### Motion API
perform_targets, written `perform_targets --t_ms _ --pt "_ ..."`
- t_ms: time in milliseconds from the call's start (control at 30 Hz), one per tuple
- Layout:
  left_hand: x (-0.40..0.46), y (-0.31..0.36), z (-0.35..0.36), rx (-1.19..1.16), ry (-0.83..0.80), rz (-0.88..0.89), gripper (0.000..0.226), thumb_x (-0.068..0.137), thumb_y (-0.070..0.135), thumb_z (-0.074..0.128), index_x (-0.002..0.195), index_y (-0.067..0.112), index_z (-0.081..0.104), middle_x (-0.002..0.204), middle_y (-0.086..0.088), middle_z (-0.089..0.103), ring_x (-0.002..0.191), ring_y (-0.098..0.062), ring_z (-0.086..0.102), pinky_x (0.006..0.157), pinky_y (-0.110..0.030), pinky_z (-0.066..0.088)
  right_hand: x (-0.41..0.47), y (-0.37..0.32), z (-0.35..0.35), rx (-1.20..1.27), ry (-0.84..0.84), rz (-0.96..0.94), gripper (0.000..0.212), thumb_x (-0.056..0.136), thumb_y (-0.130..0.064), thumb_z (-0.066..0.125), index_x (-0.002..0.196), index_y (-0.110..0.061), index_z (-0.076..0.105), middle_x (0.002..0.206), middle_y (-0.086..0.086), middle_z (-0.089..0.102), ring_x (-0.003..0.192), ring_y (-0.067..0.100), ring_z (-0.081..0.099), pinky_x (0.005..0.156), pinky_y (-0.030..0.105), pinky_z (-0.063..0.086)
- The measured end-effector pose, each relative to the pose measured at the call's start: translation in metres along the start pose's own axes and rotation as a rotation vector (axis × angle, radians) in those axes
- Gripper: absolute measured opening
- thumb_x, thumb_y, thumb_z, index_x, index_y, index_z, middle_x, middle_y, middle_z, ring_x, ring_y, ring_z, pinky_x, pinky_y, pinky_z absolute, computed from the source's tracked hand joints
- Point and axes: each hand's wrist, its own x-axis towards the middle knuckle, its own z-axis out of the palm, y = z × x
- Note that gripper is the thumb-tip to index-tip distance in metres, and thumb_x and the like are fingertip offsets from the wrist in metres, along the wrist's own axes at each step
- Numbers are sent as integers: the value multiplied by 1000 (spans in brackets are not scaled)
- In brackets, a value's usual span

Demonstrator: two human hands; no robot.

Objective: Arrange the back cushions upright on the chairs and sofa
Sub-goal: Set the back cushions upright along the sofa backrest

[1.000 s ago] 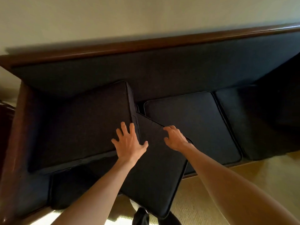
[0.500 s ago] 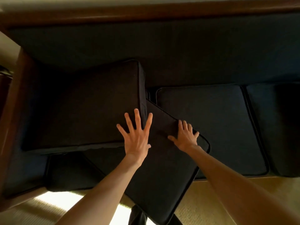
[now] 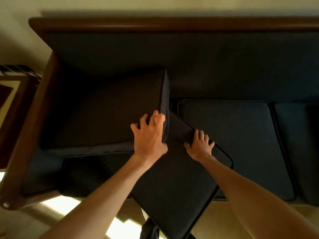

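Note:
A thick dark back cushion (image 3: 103,109) lies flat at the left end of the sofa (image 3: 172,25). My left hand (image 3: 150,133) curls over its near right corner, fingers pressed into the fabric and thumb at the side edge. A second dark cushion (image 3: 172,183) lies skewed beneath it, one corner hanging over the sofa's front edge. My right hand (image 3: 199,145) rests flat on this lower cushion near its far right edge, fingers spread.
Dark seat cushions (image 3: 233,144) fill the middle and right of the sofa. A wooden armrest (image 3: 22,135) runs along the left side. A side table (image 3: 10,94) stands beyond it. Pale carpet (image 3: 224,219) lies in front.
My left hand went from hovering open to clamping onto the upper cushion's corner. My right hand stayed pressed on the lower cushion. The view shifted slightly right.

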Motion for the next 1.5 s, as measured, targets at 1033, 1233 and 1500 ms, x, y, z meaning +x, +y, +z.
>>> perform_targets --t_ms 1033,1233,1500 --pt "-1 115 19 -94 164 144 89 44 41 90 114 20 39 113 -1 60 110 -34 52 78 -53 45 26 184 -106 154 235 432 34 99 -10 48 133 -4 46 142 18 39 130 42 37 103 58 34" --pt "-1 132 53 -13 27 165 96 46 45 91 121 20 36 138 -6 53 117 -37 50 82 -57 45 7 92 -110 594 -122 75 45 101 -48 41 127 -14 55 125 12 61 112 29 61 90 44 54" --pt "6 66 71 -357 -31 356 74 66 70 70 122 30 42 147 7 40 132 -17 38 101 -45 37 4 28 -82 1074 -339 248 77 87 -77 39 144 -26 36 129 2 50 123 32 52 94 51 47"
